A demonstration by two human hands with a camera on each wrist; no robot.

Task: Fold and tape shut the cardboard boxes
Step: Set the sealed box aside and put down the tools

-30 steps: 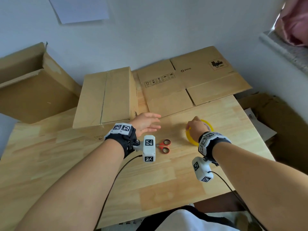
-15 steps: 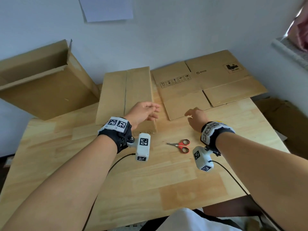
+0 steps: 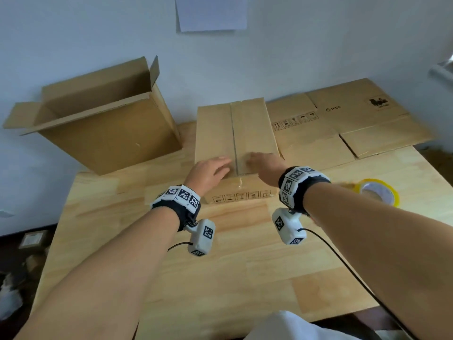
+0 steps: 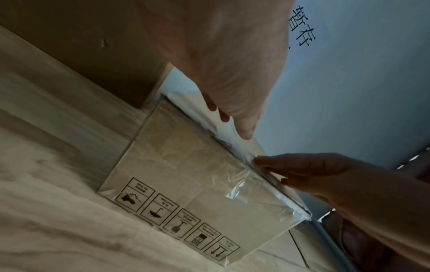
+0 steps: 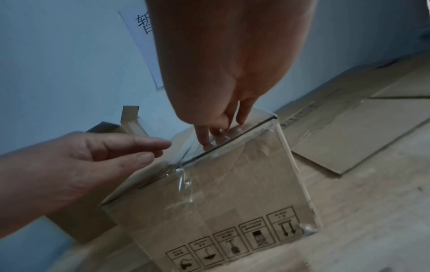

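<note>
Both hands flat on the near end of the closed box [image 3: 236, 133] top, left hand [image 3: 208, 169] and right hand [image 3: 263, 165] either side of the centre seam, fingers loose, holding nothing. Seam runs straight away from them. Tape roll [image 3: 378, 192] on worktop [image 3: 220, 278] just right of right wrist, so right hand is nearer; open room there

Under our fingertips [image 5: 206, 145] we see matt brown cardboard box [image 3: 247, 133] flaps, glossy wrinkled clear tape [image 5: 186, 185] just below them, and pale smooth wooden table [image 3: 220, 278] beneath.
</note>
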